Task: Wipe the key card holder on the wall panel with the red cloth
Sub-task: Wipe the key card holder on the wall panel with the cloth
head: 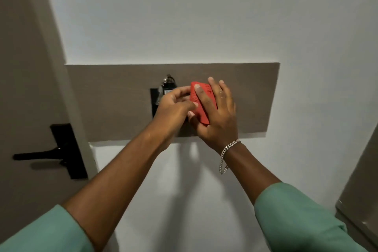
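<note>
A folded red cloth [201, 102] is held in my right hand [218, 114], pressed against the brown wall panel [114, 96]. The black key card holder [154, 100] is mounted on the panel's middle; only its left edge shows. A key tag with a metal ring [168, 83] sticks out of its top. My left hand [176, 106] covers most of the holder and its fingertips pinch the cloth's left edge. Both hands touch the cloth.
A door with a black lever handle [51, 152] on a black plate stands at the left. White wall surrounds the panel. A grey-brown cabinet or frame edge [360, 190] is at the lower right. My right wrist wears a silver chain bracelet [227, 153].
</note>
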### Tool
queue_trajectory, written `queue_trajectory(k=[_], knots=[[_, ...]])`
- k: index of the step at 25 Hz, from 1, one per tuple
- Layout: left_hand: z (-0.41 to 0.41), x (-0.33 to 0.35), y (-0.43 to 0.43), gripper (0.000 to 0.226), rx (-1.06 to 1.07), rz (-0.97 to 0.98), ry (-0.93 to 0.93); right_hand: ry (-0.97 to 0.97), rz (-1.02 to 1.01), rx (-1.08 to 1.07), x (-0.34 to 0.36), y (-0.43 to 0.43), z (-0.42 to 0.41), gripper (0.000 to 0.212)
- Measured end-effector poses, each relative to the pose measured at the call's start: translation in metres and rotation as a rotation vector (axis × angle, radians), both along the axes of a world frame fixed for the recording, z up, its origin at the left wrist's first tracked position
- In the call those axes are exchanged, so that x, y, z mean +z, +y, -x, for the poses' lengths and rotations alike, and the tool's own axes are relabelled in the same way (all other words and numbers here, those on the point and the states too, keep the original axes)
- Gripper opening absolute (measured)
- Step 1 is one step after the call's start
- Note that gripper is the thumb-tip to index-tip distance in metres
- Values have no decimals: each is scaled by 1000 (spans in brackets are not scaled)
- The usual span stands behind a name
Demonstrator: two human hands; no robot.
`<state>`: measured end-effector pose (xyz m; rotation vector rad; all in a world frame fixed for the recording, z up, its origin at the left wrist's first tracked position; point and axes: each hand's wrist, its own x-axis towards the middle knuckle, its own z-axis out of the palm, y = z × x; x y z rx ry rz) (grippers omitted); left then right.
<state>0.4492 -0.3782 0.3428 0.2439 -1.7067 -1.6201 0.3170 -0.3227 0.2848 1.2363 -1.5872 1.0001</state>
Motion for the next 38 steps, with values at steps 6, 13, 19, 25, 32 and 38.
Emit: queue_trajectory(k=[6,13,19,25,32,38], knots=[[-37,-2,-75,38,675,901,238,-22,15,-177,-16,-41,-4,57],[-28,-34,-156,56,878,1738,-57,-47,186,-152,-16,-57,-1,51],[-26,-39,-161,61,1048,1737,-90,46,226,-119,-26,-52,20,47],[-24,-39,-161,61,1074,1731,-85,179,183,-101,-32,-48,24,47],[-22,-39,-160,63,1098,1734,-57,167,98,-156,-30,-47,19,49],[-23,-39,-161,63,1088,1733,-50,61,162,-185,-33,-61,1,49]])
